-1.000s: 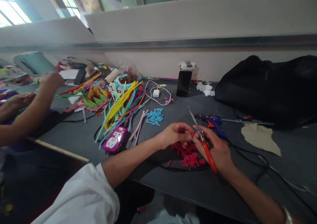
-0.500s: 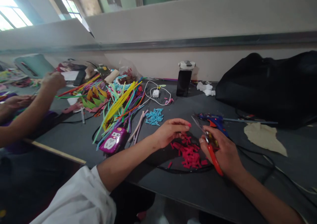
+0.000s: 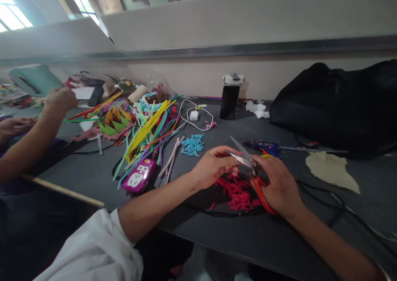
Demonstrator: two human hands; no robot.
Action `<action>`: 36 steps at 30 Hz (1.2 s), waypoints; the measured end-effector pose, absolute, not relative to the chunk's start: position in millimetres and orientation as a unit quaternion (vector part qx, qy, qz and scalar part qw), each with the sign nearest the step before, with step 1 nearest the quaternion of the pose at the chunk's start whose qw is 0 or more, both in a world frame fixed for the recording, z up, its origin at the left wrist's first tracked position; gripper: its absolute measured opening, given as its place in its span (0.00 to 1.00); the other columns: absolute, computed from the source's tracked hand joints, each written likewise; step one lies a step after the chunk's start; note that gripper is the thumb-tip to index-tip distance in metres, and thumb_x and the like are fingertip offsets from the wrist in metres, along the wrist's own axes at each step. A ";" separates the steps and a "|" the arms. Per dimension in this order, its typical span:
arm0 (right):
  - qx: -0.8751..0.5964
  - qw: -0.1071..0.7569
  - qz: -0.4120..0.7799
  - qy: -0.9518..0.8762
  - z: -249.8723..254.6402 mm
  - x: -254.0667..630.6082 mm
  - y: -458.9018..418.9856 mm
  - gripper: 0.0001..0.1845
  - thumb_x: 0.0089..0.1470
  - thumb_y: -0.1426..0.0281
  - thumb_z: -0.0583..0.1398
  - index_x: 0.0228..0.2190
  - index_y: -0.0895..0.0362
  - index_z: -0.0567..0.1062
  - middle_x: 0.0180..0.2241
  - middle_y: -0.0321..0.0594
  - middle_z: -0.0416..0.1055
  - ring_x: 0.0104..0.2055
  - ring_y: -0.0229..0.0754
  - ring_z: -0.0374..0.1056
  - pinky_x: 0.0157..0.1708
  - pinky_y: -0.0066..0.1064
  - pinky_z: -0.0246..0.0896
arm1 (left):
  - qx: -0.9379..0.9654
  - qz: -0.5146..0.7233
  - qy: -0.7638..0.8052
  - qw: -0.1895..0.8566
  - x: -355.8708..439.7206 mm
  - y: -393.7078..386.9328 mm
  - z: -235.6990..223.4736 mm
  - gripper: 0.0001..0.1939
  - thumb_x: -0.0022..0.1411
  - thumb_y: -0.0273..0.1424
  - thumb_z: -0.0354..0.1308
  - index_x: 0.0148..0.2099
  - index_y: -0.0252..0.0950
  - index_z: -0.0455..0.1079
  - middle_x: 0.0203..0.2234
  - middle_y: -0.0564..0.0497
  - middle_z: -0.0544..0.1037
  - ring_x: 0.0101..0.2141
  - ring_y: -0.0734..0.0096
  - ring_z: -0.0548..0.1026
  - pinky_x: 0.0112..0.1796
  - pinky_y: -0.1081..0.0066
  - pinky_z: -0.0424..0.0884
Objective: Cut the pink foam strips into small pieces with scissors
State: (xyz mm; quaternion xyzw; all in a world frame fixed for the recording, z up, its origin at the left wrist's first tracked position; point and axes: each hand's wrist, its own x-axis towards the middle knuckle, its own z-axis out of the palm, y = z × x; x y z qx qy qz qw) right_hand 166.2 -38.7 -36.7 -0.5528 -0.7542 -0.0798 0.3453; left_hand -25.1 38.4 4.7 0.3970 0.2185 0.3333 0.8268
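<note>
My left hand (image 3: pixel 217 165) is closed, pinching a small pink-red piece (image 3: pixel 240 152) between thumb and fingertips; most of it is hidden. In my right hand (image 3: pixel 279 183) are scissors (image 3: pixel 262 194) with red-orange handles. Their blades are spread apart and reach to my left fingertips, around the small piece. Below both hands, a heap of short red pieces (image 3: pixel 240 194) lies on a dark round tray (image 3: pixel 217 212). A smaller pile of light blue pieces (image 3: pixel 192 144) sits behind my left hand.
Left of my arm are a purple power socket (image 3: pixel 139 176) and a bundle of coloured pipe cleaners (image 3: pixel 151 130). A blue glue gun (image 3: pixel 269 149) lies behind my right hand, near a beige cloth piece (image 3: pixel 331 169). A bottle (image 3: pixel 230 97) and black bag (image 3: pixel 335 107) stand behind. Another person's hand (image 3: pixel 60 101) works at left.
The scissors have swung toward my left hand and their blades have opened around the small piece. My left hand stays nearly in place, still pinching it.
</note>
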 end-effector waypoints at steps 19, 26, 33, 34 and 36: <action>-0.543 0.369 -0.082 -0.750 -36.2 162.5 -44.8 0.26 0.50 0.77 0.59 0.52 0.56 0.67 0.39 0.43 0.72 0.41 0.47 0.69 0.41 0.39 0.68 | 0.377 0.320 0.218 0.841 -21.7 34.2 1.1 0.15 0.45 0.28 0.72 0.33 0.34 0.69 0.24 0.55 0.76 0.21 0.78 0.73 0.26 0.74 0.70; -0.530 0.379 -0.087 -0.753 -36.2 161.4 -45.8 0.25 0.53 0.75 0.59 0.53 0.56 0.66 0.39 0.43 0.72 0.42 0.47 0.70 0.42 0.38 0.69 | 0.369 0.320 0.226 0.843 -22.0 33.3 1.2 0.17 0.43 0.29 0.73 0.33 0.34 0.68 0.23 0.56 0.76 0.20 0.79 0.72 0.25 0.75 0.69; -0.554 0.370 -0.083 -0.741 -39.7 162.1 -46.2 0.26 0.52 0.76 0.58 0.53 0.55 0.67 0.41 0.43 0.73 0.43 0.46 0.71 0.43 0.37 0.69 | 0.415 0.354 0.229 0.806 -22.3 34.8 1.2 0.11 0.46 0.28 0.71 0.32 0.32 0.73 0.24 0.54 0.76 0.21 0.79 0.71 0.25 0.75 0.67; -0.554 0.372 -0.079 -0.740 -40.1 162.3 -46.3 0.26 0.52 0.76 0.58 0.54 0.54 0.67 0.41 0.42 0.74 0.43 0.46 0.71 0.43 0.38 0.69 | 0.419 0.358 0.230 0.802 -22.4 34.7 1.4 0.11 0.46 0.28 0.70 0.31 0.32 0.73 0.24 0.54 0.76 0.20 0.79 0.71 0.25 0.75 0.67; -0.556 0.372 -0.072 -0.740 -40.5 162.5 -46.5 0.27 0.52 0.76 0.58 0.54 0.54 0.67 0.42 0.42 0.74 0.43 0.46 0.72 0.44 0.39 0.69 | 0.422 0.360 0.232 0.799 -22.5 34.6 1.6 0.10 0.46 0.28 0.70 0.31 0.32 0.73 0.24 0.54 0.76 0.20 0.79 0.71 0.25 0.74 0.66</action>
